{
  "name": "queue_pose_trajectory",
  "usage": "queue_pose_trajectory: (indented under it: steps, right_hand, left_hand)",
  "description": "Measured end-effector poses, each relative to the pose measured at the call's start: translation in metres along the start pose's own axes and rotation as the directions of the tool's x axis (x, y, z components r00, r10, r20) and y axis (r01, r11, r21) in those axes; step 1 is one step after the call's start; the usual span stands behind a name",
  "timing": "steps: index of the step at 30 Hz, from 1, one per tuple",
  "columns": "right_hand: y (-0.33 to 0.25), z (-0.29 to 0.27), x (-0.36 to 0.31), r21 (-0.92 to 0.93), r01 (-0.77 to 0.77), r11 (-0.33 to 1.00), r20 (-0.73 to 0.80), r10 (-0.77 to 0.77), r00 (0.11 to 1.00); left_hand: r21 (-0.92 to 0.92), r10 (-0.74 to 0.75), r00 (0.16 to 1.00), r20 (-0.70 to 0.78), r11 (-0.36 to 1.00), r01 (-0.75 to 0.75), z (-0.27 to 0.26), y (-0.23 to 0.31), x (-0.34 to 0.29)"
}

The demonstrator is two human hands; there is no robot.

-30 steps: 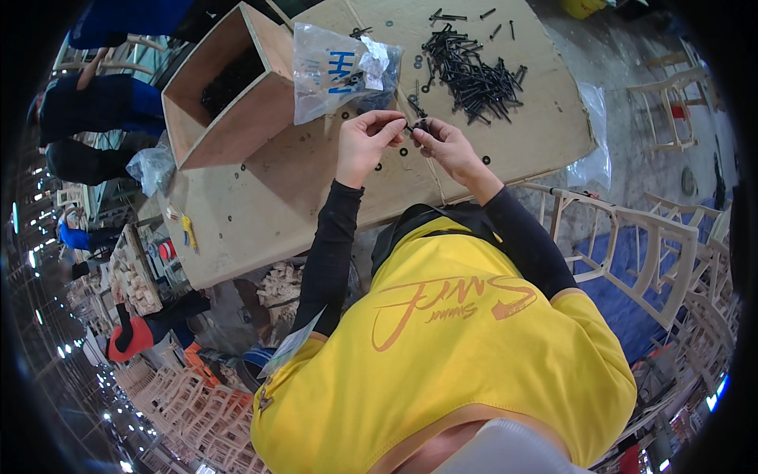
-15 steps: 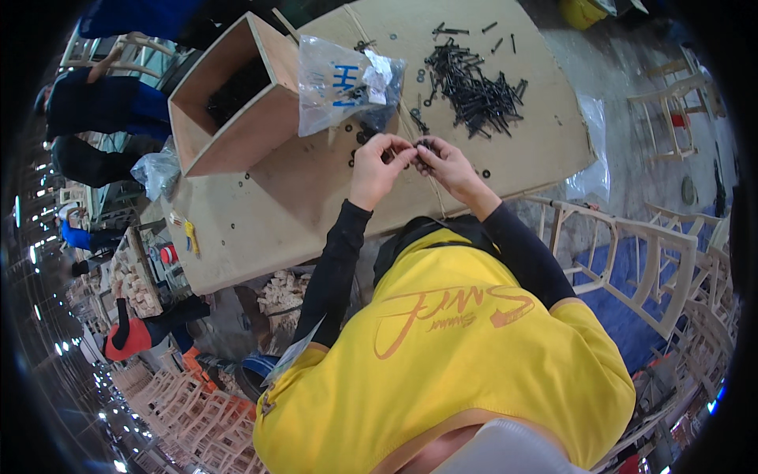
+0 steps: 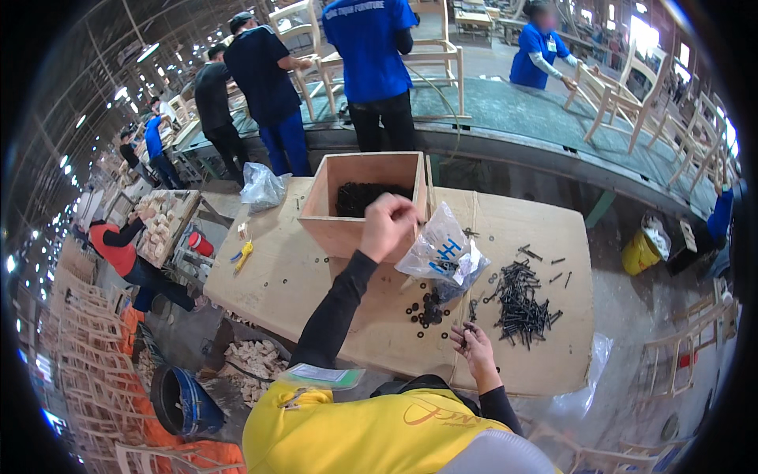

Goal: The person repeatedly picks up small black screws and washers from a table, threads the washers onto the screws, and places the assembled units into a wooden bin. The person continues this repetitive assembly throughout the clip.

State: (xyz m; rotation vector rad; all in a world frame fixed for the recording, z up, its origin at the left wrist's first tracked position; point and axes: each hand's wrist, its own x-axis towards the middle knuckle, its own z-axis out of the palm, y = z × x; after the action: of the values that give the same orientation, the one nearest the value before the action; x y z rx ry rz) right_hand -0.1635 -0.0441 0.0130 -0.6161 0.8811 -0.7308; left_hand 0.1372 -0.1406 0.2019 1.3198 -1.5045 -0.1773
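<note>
One hand [image 3: 384,227] (the left) hangs at the wooden box [image 3: 335,235].

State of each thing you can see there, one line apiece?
Tan wooden box: open-topped, partly filled
Clear plastic bag with blue markings: crumpled, beside the box
Long black bolts: loose, heaped
Black round washers: loose, clustered
Yellow-handled tool: lying down
Left hand: at the box, fingers curled, grip unclear
Right hand: fingers half-curled, near the washers, grip unclear

Black screws [image 3: 523,306], pale brown box [image 3: 335,237]
</note>
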Motion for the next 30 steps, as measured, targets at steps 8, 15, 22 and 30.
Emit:
queue_pose_trajectory:
  steps: [8,15,22,30]
  right_hand:
    - [-0.008,-0.001,-0.003,0.181,0.049,0.982,0.008,-0.051,0.999]
    - [0.004,-0.005,0.002,0.355,0.085,0.931,-0.032,-0.078,0.996]
    - [-0.001,0.013,-0.011,0.479,-0.062,0.876,0.004,0.068,0.998]
    - [0.011,0.010,-0.005,0.619,-0.173,0.766,0.066,0.169,0.983]
  left_hand:
    - [-0.493,-0.286,0.890,0.355,0.752,0.437,0.036,-0.010,-0.052]
    - [-0.285,-0.359,0.647,0.672,0.682,0.674,0.086,0.047,-0.150]
    - [-0.155,-0.188,0.854,0.486,0.943,0.296,0.089,0.048,-0.197]
    - [-0.202,-0.337,0.834,0.437,0.867,0.456,0.082,0.043,-0.203]
